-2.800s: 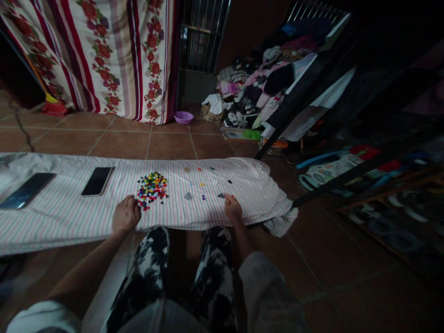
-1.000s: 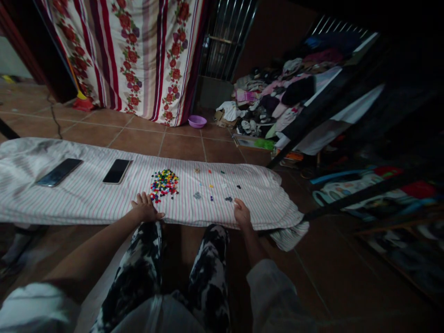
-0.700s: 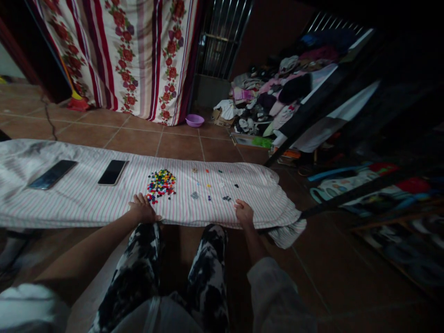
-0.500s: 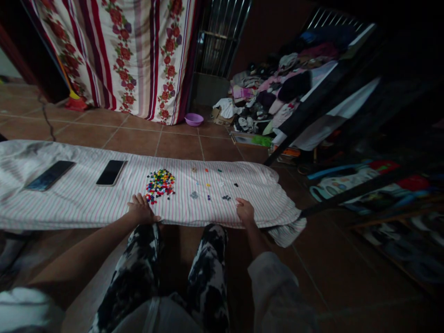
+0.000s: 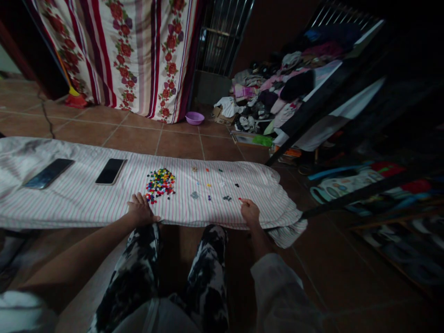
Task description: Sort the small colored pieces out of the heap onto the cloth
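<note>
My left hand (image 5: 141, 210) lies on the striped cloth with its fingers spread, holding nothing. Just beyond its fingertips is a heap of small bead-like pieces (image 5: 160, 182) in many colours. My right hand (image 5: 250, 212) is at the cloth's right part, fingers curled and the index finger reaching left. At that fingertip sits a small red piece (image 5: 239, 199); whether the finger touches it I cannot tell. Left of this hand are small groups: dark grey (image 5: 227, 198), purple (image 5: 209, 198) and light grey (image 5: 194, 195). Farther back lie yellow (image 5: 208, 185) and black pieces (image 5: 237, 185).
Two phones (image 5: 111, 171) lie flat at the left on the striped cloth (image 5: 86, 199). A purple bowl (image 5: 194, 118) stands on the tiled floor near a flowered curtain (image 5: 142, 55). Clothes (image 5: 267, 92) are piled at the back right, behind a dark slanted bar.
My right hand has shifted slightly to the right, and a red piece now shows at its fingertip where the finger was before. My left hand has stayed in place.
</note>
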`<state>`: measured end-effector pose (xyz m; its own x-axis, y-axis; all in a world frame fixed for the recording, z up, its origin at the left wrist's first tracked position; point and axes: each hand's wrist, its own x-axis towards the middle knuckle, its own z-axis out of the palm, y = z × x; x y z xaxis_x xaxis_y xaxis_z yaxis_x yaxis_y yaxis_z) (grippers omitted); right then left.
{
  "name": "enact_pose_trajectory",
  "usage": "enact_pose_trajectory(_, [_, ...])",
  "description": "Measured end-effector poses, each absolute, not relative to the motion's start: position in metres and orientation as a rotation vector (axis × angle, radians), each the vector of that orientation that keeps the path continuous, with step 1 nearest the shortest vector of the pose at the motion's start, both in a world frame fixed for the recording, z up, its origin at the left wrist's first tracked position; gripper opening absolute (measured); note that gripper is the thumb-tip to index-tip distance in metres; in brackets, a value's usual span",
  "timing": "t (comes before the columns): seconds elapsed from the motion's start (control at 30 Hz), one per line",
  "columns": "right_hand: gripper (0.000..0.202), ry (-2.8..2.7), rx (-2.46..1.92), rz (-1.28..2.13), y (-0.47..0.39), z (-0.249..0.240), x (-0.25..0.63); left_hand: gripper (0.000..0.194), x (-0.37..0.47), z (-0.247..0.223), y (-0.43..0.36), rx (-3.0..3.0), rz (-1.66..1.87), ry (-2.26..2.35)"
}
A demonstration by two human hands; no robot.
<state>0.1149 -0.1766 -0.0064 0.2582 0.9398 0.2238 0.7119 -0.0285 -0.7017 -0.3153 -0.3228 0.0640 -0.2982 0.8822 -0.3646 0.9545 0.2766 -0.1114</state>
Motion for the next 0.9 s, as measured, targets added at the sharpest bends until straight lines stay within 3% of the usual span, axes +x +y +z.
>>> enact_pose_trajectory(0.67, [0.038,-1.564,-1.704,0.372,-0.177,-0.002,0.105,0.123,-0.318,0.060,-0.323,1.736,-0.476,2.303])
enact_pose_trajectory(0.9, [0.032,-1.642,-1.419,0.509,-0.193,0.018,0.032,0.124,-0.320,0.059,-0.319,1.628,-0.479,2.257])
